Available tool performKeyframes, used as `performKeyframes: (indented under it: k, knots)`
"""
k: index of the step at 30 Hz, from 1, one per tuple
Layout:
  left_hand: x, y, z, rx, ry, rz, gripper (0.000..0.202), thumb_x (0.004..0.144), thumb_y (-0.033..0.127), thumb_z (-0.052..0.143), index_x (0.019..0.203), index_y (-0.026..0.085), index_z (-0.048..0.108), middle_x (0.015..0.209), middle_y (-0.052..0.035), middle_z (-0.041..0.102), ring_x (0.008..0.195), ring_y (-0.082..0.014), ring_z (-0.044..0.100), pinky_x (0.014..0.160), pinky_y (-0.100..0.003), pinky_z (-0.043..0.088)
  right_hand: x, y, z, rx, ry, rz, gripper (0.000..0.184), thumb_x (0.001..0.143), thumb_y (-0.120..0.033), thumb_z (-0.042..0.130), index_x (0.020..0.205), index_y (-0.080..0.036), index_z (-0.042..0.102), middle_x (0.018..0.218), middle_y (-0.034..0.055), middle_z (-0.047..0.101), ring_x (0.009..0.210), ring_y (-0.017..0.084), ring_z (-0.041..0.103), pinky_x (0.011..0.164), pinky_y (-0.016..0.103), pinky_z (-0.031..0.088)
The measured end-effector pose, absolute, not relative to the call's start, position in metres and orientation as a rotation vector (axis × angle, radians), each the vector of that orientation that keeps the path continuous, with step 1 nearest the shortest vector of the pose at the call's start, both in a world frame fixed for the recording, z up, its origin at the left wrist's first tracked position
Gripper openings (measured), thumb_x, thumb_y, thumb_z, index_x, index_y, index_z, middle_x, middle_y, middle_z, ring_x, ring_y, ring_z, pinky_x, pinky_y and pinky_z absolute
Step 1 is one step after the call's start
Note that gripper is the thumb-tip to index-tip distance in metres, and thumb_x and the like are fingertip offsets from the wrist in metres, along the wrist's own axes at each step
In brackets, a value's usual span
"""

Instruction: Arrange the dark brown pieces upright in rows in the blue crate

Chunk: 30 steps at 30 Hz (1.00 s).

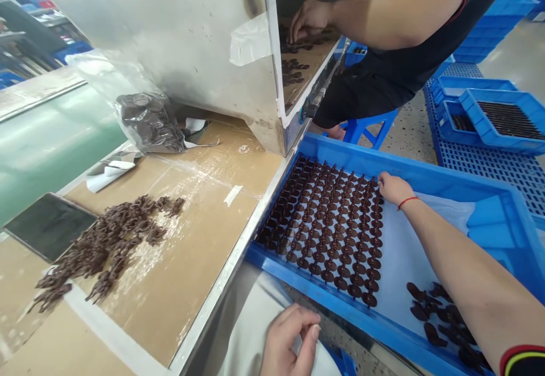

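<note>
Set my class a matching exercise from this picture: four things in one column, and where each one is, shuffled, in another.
Things:
1. Red bracelet
2. Neat rows of dark brown pieces
3. Loose heap of dark brown pieces
4. Clear plastic bag of dark pieces

Places:
A. Against the steel cabinet
B. In the blue crate
C. On the right wrist
D. On cardboard, beside a dark panel

Pairs: 1-C, 2-B, 3-D, 4-A

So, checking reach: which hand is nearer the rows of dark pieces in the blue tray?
Right hand: at the edge of the dark pieces. Left hand: below the blue tray's near rim.
</note>
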<state>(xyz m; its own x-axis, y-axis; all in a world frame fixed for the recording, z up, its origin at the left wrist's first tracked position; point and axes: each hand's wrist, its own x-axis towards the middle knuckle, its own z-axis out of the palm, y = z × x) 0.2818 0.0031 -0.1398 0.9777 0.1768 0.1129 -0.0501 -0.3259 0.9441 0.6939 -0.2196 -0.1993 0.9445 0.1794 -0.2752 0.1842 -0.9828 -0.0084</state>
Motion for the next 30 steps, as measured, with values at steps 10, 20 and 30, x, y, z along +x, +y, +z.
performKeyframes:
  k: [10,20,30]
  knots:
    - [0.290,0.000,-0.121,1.924,0.146,0.246,0.012,0.095,0.018,0.055,0.092,0.019,0.067,0.077,-0.0027,0.067,0.069,-0.0162,0.061,0.067,-0.024,0.049,0.675,-0.249,-0.177,3.170,0.175,-0.249,0.032,0.103,-0.036,0.052,0.123,-0.012,0.056,0.105,0.0087,0.062,0.092,0.021,0.063,0.084,0.040,0.053]
    - [0.293,-0.003,-0.121,1.939,0.168,0.173,0.013,0.095,0.020,0.056,0.091,0.021,0.069,0.069,0.0013,0.065,0.062,-0.0142,0.063,0.060,-0.022,0.048,0.506,-0.296,-0.153,3.083,1.122,-1.082,0.025,0.097,-0.018,0.044,0.092,-0.022,0.068,0.087,-0.0002,0.071,0.079,0.016,0.065,0.074,0.026,0.049]
    - [0.293,-0.004,-0.117,1.972,0.180,0.179,0.016,0.097,0.026,0.056,0.090,0.018,0.069,0.070,-0.0011,0.065,0.065,-0.0165,0.063,0.062,-0.024,0.048,0.485,-0.287,-0.176,3.007,1.206,-1.122,0.040,0.093,-0.016,0.041,0.112,-0.024,0.075,0.110,0.0041,0.072,0.100,0.025,0.068,0.091,0.037,0.052]
